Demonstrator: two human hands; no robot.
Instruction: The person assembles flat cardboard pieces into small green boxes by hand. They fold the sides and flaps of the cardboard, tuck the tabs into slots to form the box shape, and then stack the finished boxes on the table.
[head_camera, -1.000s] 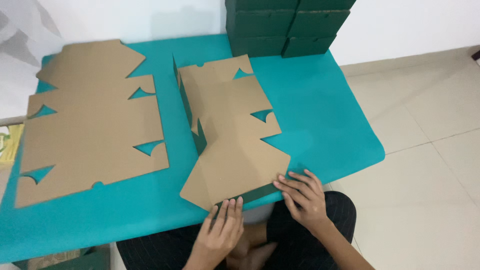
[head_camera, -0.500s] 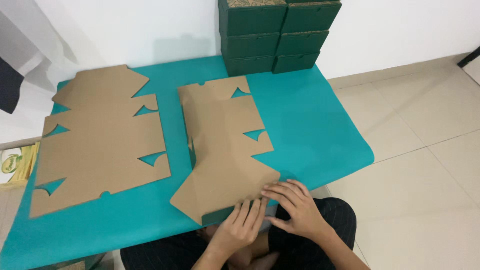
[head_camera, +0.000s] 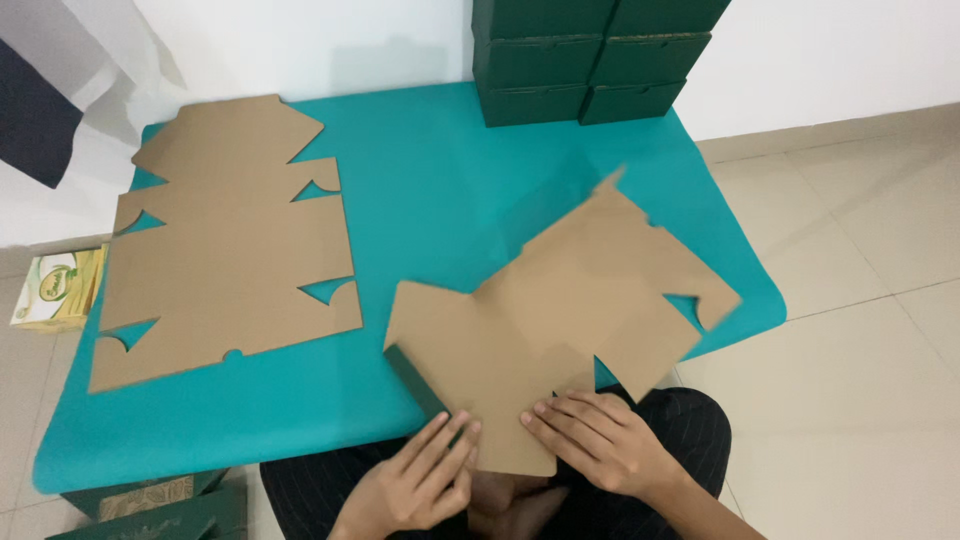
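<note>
Flat die-cut cardboard blank (head_camera: 570, 320) lies at the near edge of the teal table (head_camera: 430, 190), turned at an angle, its far end pointing toward the right back corner. Upper face is plain brown board; a narrow side flap (head_camera: 418, 382) on its left near edge is folded up and shows a dark green outer face. Outline is irregular: a broad middle panel, a pointed tab at the far end, curved notches cut into the right side where teal shows through. The far part looks slightly blurred and appears to sit a little off the table. The near tab overhangs the table edge, above the person's lap.

Left hand (head_camera: 415, 480): palm down, fingers extended and loosely together, tips resting on the blank's near left edge just beside the green flap. Not closed around anything; pressing or touching only.

Right hand (head_camera: 600, 445): palm down, fingers spread flat on the near panel of the blank, right of the overhanging tab. Also flat, no grasp.

A second blank (head_camera: 225, 245), same brown board, lies flat on the table's left half, well apart from the first. Stack of dark green closed boxes (head_camera: 590, 55) stands at the far edge against the white wall. A small pale carton (head_camera: 58, 288) sits on the floor to the left. More green boxes (head_camera: 150, 505) sit below the table's near left corner.
</note>
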